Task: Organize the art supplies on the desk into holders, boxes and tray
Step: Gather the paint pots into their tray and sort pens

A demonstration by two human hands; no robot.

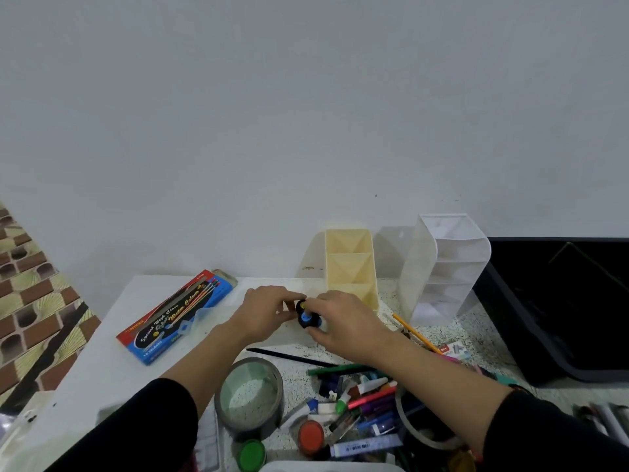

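Art supplies (pixel 367 400) lying mostly loose, holders looking unfilled

Head view. Both hands are working mid-desk (pixel 112 379), just in front of the yellow holder (pixel 352 267). The left hand (pixel 269 311) is pinching the top end of a small black and blue thing (pixel 308 316). The right hand (pixel 343 323) is gripping its lower part with curled fingers. It is too small to tell what it is. It is sitting between the two hands, low over the desk and near the yellow holder's front edge.

Progress is looking early, judging from how things lie. Pens, markers and tubes are lying in a heap close to the person. Beside the heap are a grey tape roll (pixel 250 396), a green-lidded pot (pixel 252 453) and an orange-lidded pot (pixel 310 437). A yellow pencil (pixel 412 332) and a black stick (pixel 289 356) are also lying loose on the desk. A coloured pencil box (pixel 177 315) is lying flat on the left, apart from the heap.

Containers: the yellow holder is showing three compartments, and all of them are looking empty. The white holder (pixel 442 267), just to its right, is showing stacked slanted compartments with nothing visible inside. The black tray (pixel 517 321) is sitting at the far right, and its inside is too dark to tell the contents.

Nearly all the sorting is remaining. The heap, the pots, the tape and the loose pencils are all waiting for a place.
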